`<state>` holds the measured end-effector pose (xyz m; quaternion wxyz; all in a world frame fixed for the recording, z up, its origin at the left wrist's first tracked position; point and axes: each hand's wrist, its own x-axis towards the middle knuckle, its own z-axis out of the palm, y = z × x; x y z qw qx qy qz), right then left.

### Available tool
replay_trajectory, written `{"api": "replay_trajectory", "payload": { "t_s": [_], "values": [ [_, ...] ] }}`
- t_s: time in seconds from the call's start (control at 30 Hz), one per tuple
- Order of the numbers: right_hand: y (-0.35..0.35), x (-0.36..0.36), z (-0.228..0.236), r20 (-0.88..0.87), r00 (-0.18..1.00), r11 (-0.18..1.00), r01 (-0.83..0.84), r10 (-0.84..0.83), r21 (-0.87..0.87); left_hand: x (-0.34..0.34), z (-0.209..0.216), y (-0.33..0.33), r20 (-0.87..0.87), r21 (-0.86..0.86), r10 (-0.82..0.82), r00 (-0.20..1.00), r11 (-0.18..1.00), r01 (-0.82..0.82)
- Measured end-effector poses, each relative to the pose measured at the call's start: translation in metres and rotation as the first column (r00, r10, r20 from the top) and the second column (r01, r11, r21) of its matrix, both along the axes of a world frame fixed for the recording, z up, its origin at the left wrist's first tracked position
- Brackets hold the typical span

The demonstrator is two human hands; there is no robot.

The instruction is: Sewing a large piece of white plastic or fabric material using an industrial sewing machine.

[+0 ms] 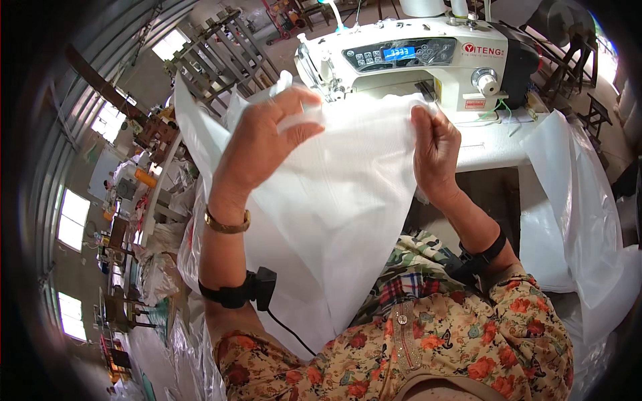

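Observation:
A large white translucent sheet [334, 194], plastic or thin woven cloth, hangs from the front of the sewing machine [414, 63] down over my lap. At its upper right corner my right hand [436, 150] is closed, thumb and fingers pinching the edge. My left hand [264, 137] is at the sheet's upper left, slightly blurred, with thumb and forefinger curved apart and white material showing in the gap. The sheet's top edge runs between both hands, just in front of the needle area [334, 87], whose lower part is too bright to make out.
The white machine bed [488, 150] extends to the right under the machine's arm. More white sheeting [575, 214] drapes over the table's right side. At left stands a cluttered bench [157, 194] with bundled plastic. A metal rack [231, 60] is behind. A black cable [291, 331] trails from my left forearm band.

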<state>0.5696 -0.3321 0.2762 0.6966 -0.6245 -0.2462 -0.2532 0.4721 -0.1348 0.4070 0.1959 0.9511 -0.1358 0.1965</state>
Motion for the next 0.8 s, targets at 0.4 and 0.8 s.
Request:
{"api": "replay_trajectory", "payload": {
  "t_s": [0.4, 0.8],
  "values": [
    [0.010, -0.016, 0.015, 0.531, 0.847, 0.998, 0.015, 0.016, -0.053, 0.026, -0.005, -0.037, -0.034, 0.213, -0.181, 0.983, 0.960, 0.184],
    [0.006, -0.026, -0.010, -0.287, 0.688, 0.745, -0.612, 0.667, 0.265, 0.027, -0.040, -0.028, -0.027, -0.361, -0.123, 0.992, 0.926, 0.105]
  ]
}}
